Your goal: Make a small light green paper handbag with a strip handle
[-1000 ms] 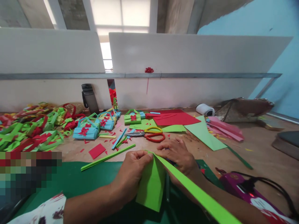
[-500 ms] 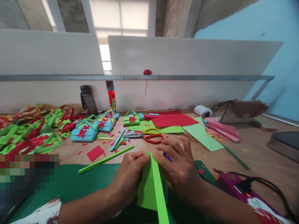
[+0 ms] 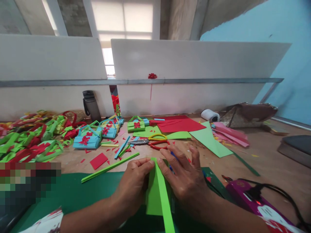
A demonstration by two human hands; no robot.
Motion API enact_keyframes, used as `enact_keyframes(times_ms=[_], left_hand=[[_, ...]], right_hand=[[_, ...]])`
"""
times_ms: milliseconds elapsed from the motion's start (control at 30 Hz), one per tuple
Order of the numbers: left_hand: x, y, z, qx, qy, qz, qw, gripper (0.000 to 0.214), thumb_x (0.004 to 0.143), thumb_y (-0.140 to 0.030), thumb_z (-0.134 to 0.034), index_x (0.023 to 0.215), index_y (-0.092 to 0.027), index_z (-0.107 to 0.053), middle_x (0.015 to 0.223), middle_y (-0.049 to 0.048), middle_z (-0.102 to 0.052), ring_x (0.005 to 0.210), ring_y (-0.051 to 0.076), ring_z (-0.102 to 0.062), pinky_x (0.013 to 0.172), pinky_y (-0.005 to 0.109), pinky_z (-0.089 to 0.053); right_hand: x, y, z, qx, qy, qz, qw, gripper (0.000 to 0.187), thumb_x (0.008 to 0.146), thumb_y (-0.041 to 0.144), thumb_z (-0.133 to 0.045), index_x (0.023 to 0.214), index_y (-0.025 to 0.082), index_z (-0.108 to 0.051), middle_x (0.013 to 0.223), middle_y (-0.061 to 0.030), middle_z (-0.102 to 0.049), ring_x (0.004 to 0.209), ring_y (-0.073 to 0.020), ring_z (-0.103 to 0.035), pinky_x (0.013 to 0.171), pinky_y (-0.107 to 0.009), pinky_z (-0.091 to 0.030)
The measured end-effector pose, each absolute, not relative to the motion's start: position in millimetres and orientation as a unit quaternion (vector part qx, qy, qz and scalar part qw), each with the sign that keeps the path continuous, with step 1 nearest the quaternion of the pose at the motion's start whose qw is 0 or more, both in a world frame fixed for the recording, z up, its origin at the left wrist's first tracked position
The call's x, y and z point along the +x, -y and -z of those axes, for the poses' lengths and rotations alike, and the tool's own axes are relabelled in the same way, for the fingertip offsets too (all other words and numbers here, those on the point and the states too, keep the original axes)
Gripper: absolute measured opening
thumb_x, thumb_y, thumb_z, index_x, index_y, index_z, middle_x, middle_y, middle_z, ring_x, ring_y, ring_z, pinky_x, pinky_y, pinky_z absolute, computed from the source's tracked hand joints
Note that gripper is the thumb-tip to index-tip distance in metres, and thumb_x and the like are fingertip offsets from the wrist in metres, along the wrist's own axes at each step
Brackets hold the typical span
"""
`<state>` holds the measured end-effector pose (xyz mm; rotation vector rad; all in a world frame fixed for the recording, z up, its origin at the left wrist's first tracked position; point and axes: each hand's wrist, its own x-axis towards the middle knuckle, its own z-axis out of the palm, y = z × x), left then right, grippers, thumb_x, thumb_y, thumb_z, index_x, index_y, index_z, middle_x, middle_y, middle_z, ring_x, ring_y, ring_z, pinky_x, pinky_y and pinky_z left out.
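My left hand (image 3: 136,181) pinches the top end of a green paper piece (image 3: 154,197) between thumb and fingers. Along that piece runs a folded green paper strip (image 3: 163,197), its lower end reaching the bottom of the view. My right hand (image 3: 187,178) has its index finger pressed on the strip's top, with the other fingers raised and spread; its thumb is hidden. Behind those fingers a blue object (image 3: 173,158) shows in part, too covered to name. Scissors (image 3: 155,141) with yellow and red handles lie just beyond my hands.
A green mat (image 3: 97,191) lies under my hands. Paper handbags (image 3: 86,141) and a pile of green and red paper pieces (image 3: 26,142) are at left. Red sheets (image 3: 181,124) lie behind the scissors. A purple power strip (image 3: 245,191) with black cords sits at right.
My right fingers have shifted slightly along the top of the strip and spread a little. The green paper has tilted slightly; both hands stay on it.
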<state>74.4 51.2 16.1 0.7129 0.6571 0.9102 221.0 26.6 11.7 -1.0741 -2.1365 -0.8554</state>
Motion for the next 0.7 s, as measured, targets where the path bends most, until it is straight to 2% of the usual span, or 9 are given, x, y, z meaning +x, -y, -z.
enact_keyframes(times_ms=[200, 400, 567, 700], left_hand=[[74, -56, -19, 0.326, -0.229, -0.458, 0.795, 0.006, 0.075, -0.018, -0.064, 0.073, -0.013, -0.064, 0.067, 0.0017, -0.062, 0.061, 0.011, -0.056, 0.06, 0.02, -0.042], [71, -54, -27, 0.329, -0.217, -0.454, 0.799, 0.007, 0.081, -0.016, -0.058, 0.08, -0.012, -0.064, 0.072, 0.0043, -0.066, 0.062, 0.013, -0.06, 0.059, 0.022, -0.046], [71, -57, -24, 0.352, -0.272, -0.459, 0.769, 0.009, 0.073, -0.02, -0.068, 0.078, -0.012, -0.064, 0.065, 0.0023, -0.065, 0.055, 0.011, -0.059, 0.055, 0.021, -0.046], [68, -59, -19, 0.399, -0.327, -0.458, 0.724, 0.017, 0.068, -0.026, -0.073, 0.071, -0.012, -0.063, 0.06, 0.0005, -0.063, 0.049, 0.009, -0.055, 0.047, 0.019, -0.042]], right_hand=[[214, -25, 0, -0.415, 0.78, 0.351, 0.309, 0.031, 0.093, 0.016, -0.035, 0.109, 0.014, -0.061, 0.124, -0.0151, -0.057, 0.124, -0.0307, -0.04, 0.1, -0.057, -0.016], [210, -26, 6, -0.408, 0.768, 0.359, 0.339, 0.027, 0.092, 0.019, -0.039, 0.102, 0.021, -0.064, 0.123, -0.0129, -0.058, 0.131, -0.0292, -0.028, 0.102, -0.054, -0.012], [210, -29, 7, -0.412, 0.767, 0.331, 0.363, 0.029, 0.092, 0.023, -0.036, 0.107, 0.025, -0.062, 0.126, -0.0143, -0.055, 0.135, -0.0299, -0.02, 0.101, -0.054, -0.011], [211, -24, 5, -0.403, 0.794, 0.292, 0.349, 0.026, 0.091, 0.025, -0.038, 0.103, 0.026, -0.061, 0.129, -0.0132, -0.05, 0.135, -0.0286, -0.018, 0.102, -0.053, -0.007]])
